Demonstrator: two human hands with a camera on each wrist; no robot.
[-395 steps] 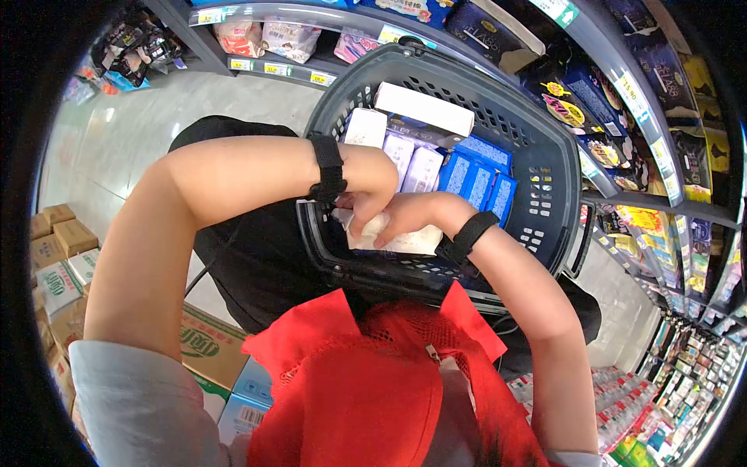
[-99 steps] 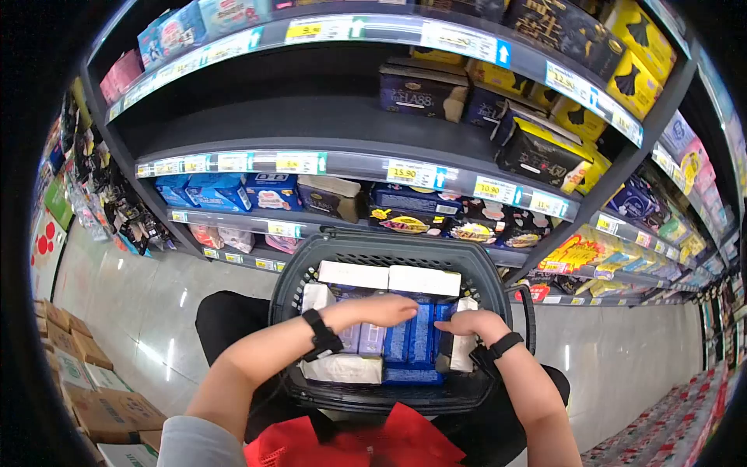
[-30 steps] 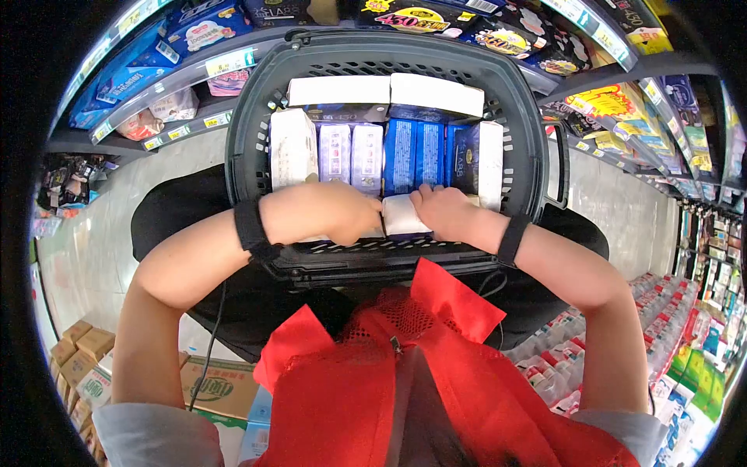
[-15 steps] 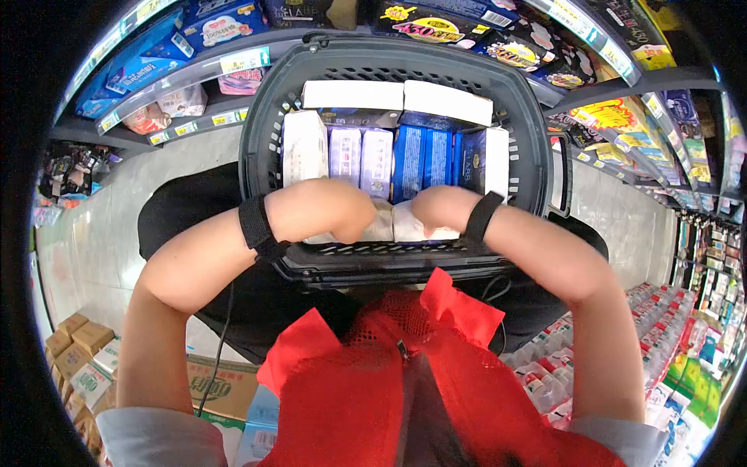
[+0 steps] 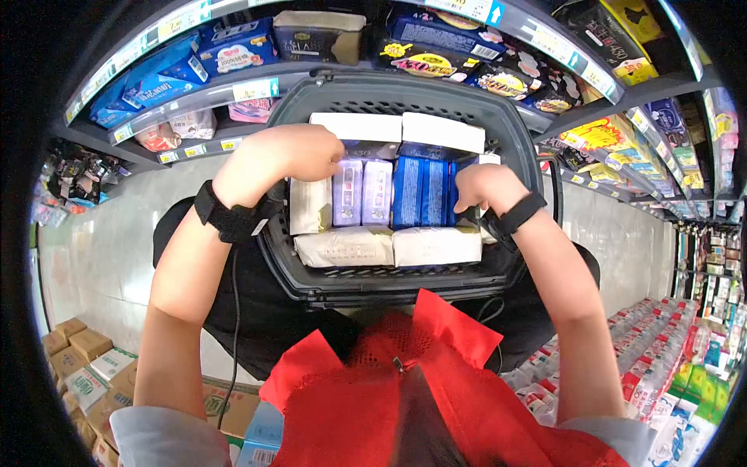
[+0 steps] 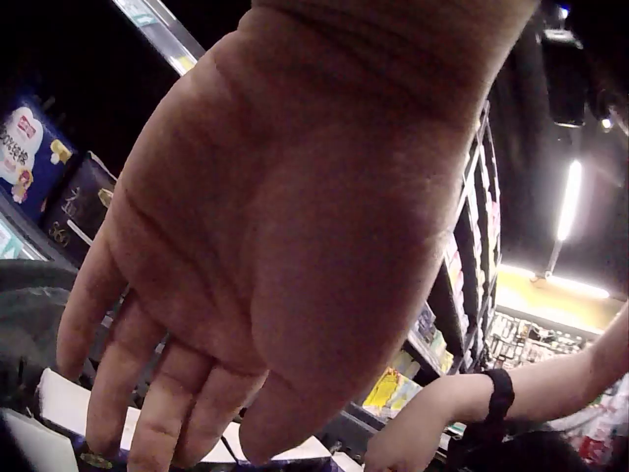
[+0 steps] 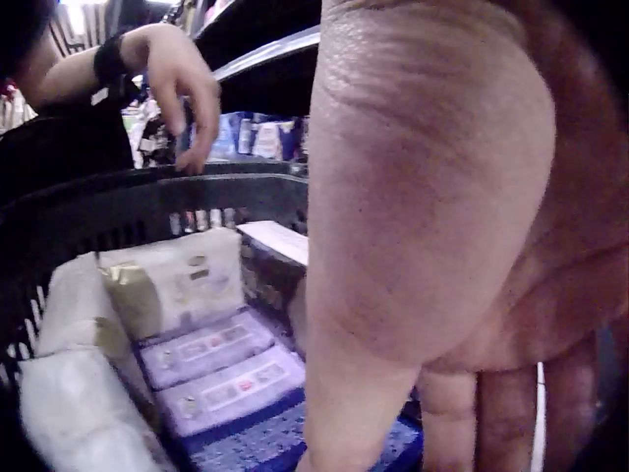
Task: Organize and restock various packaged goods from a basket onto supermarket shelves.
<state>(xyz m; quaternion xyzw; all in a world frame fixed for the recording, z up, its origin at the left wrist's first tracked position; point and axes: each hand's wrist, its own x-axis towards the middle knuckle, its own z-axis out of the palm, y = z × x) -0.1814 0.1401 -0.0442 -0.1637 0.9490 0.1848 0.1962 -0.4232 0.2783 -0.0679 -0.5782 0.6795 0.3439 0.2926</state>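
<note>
A dark grey basket [image 5: 350, 93] holds upright packs: two purple ones [image 5: 377, 191], several blue ones [image 5: 408, 191], and white-sided packs [image 5: 354, 126] along its sides. Over its back left part hangs my left hand [image 5: 292, 154], fingers loosely bent and empty; the left wrist view shows this hand's [image 6: 265, 226] palm and hanging fingers. My right hand [image 5: 490, 189] is at the basket's right side, by the blue packs and a white-sided one. In the right wrist view this hand's [image 7: 432, 236] fingers point down; contact with a pack cannot be made out.
Shelves with blue, black and yellow packs [image 5: 428, 62] stand just behind the basket and to the right. Cardboard boxes [image 5: 89, 342] are stacked at the lower left, wrapped bottles [image 5: 646, 342] at the lower right. A cable [image 5: 233, 327] hangs by my left forearm.
Both hands have left the two white packs at the basket's near side, which now lie uncovered. My left hand has moved back and left, my right hand toward the right side.
</note>
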